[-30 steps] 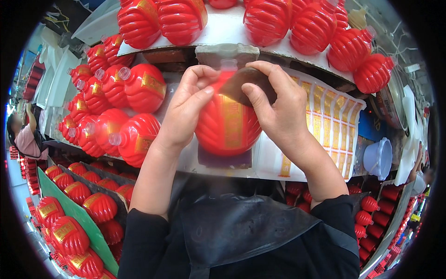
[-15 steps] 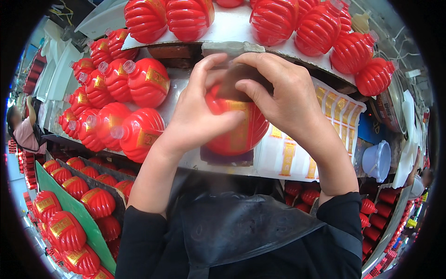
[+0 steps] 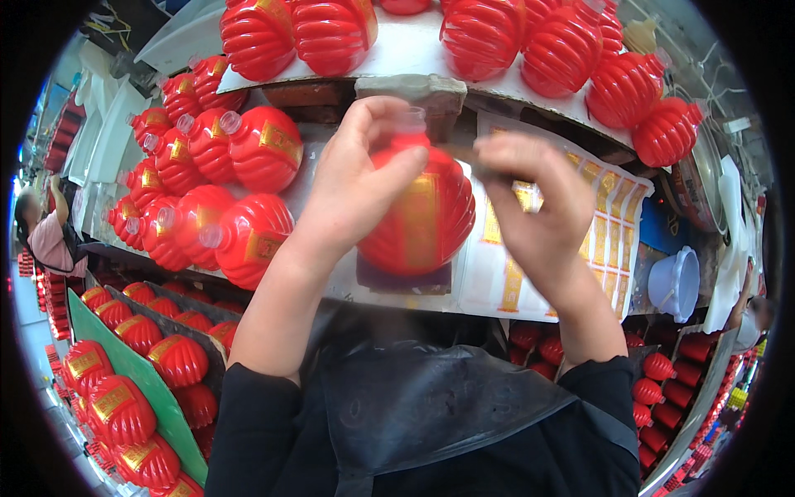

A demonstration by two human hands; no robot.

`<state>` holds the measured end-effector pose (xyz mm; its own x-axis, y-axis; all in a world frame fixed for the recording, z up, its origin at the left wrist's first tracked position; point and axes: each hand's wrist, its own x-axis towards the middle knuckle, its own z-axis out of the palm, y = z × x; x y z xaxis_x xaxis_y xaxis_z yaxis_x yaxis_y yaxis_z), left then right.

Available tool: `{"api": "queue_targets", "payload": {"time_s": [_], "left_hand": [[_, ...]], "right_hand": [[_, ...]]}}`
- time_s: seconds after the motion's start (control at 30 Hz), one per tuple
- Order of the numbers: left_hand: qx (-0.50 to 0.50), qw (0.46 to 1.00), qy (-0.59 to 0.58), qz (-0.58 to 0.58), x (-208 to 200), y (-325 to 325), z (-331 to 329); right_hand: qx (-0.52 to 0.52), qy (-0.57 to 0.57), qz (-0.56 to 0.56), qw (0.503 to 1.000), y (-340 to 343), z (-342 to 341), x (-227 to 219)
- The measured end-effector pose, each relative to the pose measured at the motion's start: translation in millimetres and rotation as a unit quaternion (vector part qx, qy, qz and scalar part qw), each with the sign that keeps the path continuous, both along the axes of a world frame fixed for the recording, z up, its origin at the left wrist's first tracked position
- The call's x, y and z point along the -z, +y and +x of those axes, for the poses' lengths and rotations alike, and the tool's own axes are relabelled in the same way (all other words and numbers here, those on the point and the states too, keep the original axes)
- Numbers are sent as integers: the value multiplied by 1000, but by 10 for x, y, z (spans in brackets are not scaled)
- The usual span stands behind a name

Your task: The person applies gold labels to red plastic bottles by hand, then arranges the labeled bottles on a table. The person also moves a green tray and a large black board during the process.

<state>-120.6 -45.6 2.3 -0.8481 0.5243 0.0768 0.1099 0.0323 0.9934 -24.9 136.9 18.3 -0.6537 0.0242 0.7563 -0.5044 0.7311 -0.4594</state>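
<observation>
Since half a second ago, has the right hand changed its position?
Yes, the right hand has moved to the right, judged against the label sheet.

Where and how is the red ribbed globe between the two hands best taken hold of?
Probably by the narrow neck at the far end of the globe, coming from the left, where the left hand is. The body is wide and rounded, so the neck should be easier to close around. This grip would likely also leave the gold label uncovered.
</observation>
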Motion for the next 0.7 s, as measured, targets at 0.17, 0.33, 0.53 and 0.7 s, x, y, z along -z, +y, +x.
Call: {"api": "queue_targets", "payload": {"time_s": [0.17, 0.33, 0.53, 0.7], "left_hand": [[1, 1000, -13, 2, 46, 2, -19], [5, 999, 50, -15, 69, -12, 28], [-22, 996, 89, -12, 89, 4, 47], [-42, 990, 129, -26, 124, -1, 83]], "right_hand": [[-140, -9, 75, 987, -233, 374, 172], [57, -129, -361, 922, -265, 233, 151], [142, -238, -195, 941, -264, 106, 64], [61, -214, -186, 957, -177, 118, -54]]}}
